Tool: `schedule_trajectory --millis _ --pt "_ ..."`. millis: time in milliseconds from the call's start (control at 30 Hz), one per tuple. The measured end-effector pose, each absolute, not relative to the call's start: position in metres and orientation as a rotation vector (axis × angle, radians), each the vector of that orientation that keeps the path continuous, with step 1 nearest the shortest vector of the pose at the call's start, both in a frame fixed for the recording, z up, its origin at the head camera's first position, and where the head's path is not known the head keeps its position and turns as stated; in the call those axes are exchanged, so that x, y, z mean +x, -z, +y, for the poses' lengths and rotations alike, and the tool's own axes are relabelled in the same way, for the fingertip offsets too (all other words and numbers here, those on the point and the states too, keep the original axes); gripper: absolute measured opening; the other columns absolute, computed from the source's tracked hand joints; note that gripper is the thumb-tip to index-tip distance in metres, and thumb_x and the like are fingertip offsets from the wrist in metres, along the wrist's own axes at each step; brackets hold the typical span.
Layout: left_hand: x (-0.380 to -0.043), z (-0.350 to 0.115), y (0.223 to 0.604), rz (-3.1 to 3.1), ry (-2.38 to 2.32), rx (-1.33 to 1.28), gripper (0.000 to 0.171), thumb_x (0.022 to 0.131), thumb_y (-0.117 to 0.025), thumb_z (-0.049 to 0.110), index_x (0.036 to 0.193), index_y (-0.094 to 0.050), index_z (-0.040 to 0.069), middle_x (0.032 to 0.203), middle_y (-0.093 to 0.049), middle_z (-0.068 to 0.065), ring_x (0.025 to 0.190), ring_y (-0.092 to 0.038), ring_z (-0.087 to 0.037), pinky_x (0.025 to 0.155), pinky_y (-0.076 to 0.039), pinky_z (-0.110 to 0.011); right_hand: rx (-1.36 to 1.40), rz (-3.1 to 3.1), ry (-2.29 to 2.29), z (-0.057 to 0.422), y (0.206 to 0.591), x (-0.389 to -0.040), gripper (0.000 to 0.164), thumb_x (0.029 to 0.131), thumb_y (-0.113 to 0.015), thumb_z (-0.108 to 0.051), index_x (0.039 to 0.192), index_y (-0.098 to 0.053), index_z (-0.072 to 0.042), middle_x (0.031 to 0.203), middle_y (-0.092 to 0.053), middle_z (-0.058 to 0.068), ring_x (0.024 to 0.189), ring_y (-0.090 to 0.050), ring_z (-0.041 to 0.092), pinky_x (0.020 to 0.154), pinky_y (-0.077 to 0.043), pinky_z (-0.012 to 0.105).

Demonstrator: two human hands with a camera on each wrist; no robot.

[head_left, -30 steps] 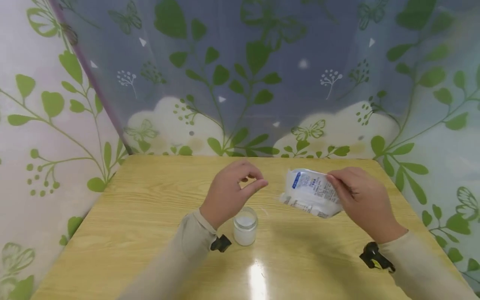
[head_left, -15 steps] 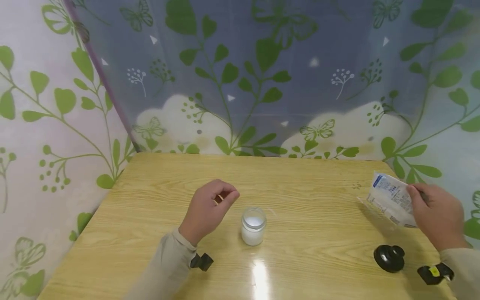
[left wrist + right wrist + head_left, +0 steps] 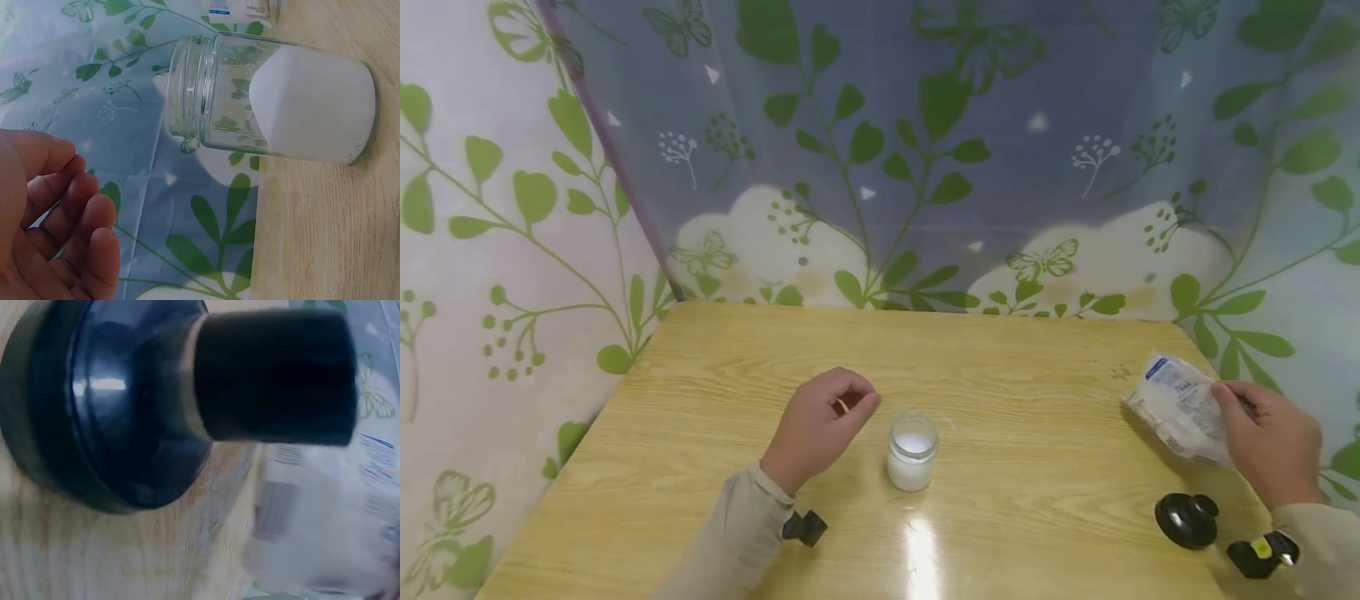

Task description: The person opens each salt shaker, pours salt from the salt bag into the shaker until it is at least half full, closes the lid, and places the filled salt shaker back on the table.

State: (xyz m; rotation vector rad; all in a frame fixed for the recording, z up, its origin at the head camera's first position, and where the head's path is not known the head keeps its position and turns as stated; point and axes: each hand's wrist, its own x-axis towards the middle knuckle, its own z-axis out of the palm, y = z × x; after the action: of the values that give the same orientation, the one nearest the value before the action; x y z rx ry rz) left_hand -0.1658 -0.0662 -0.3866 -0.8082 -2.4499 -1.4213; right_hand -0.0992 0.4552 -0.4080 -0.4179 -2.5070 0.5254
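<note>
A glass jar (image 3: 913, 458) partly filled with white powder stands upright and uncovered on the wooden table. My left hand (image 3: 816, 429) hovers left of it without touching; its fingers curve loosely, thumb tip close to the index, and hold nothing visible. In the left wrist view the powder lies sloped inside the jar (image 3: 300, 100). At the right, my right hand (image 3: 1273, 442) pinches a crumpled, printed white plastic packet (image 3: 1183, 408) by its edge. That packet (image 3: 312, 519) is blurred in the right wrist view, and what is inside cannot be told.
A black lid with a knob (image 3: 1186, 521) lies on the wooden table (image 3: 1022, 525) near my right wrist. Close up, the knob (image 3: 275, 375) has a pale band at its base. Leaf-patterned curtains (image 3: 820, 150) enclose the table's back and sides.
My right hand has carried the packet away to the right, lowering it slightly. My left hand has drawn back left from above the jar. The black lid has come into view.
</note>
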Motion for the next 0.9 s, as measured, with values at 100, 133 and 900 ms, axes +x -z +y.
schedule_trajectory --millis 100,133,900 --pt "-0.165 -0.065 0.387 -2.470 1.419 -0.819 0.004 0.099 -0.071 0.021 0.095 -0.072 0.022 0.089 -0.067 0.012 0.079 -0.061 -0.008 0.069 -0.054 -0.029 -0.375 -2.613 -0.536 0.454 0.407 -0.100 0.036 0.107 -0.056 -0.026 0.113 -0.069 0.007 0.104 -0.071 0.030 0.083 -0.064 0.027 0.064 -0.040 0.030" --pt "-0.165 -0.065 0.387 -2.476 1.418 -0.823 0.004 0.099 -0.072 0.021 0.095 -0.072 0.022 0.089 -0.067 0.011 0.079 -0.061 -0.008 0.069 -0.054 -0.029 -0.365 -2.653 -0.540 0.454 0.407 -0.100 0.038 0.107 -0.055 -0.027 0.114 -0.068 0.007 0.104 -0.070 0.030 0.086 -0.064 0.037 0.064 -0.042 0.035" --pt "-0.165 -0.059 0.395 -2.594 1.534 -0.846 0.026 0.101 -0.068 0.023 0.124 -0.063 0.015 0.107 -0.064 0.006 0.099 -0.060 -0.011 0.081 -0.054 -0.035 0.132 -3.036 -0.151 0.414 0.377 -0.067 0.022 0.095 -0.072 -0.029 0.098 -0.070 -0.008 0.091 -0.068 0.005 0.072 -0.060 0.018 0.058 -0.049 0.039"
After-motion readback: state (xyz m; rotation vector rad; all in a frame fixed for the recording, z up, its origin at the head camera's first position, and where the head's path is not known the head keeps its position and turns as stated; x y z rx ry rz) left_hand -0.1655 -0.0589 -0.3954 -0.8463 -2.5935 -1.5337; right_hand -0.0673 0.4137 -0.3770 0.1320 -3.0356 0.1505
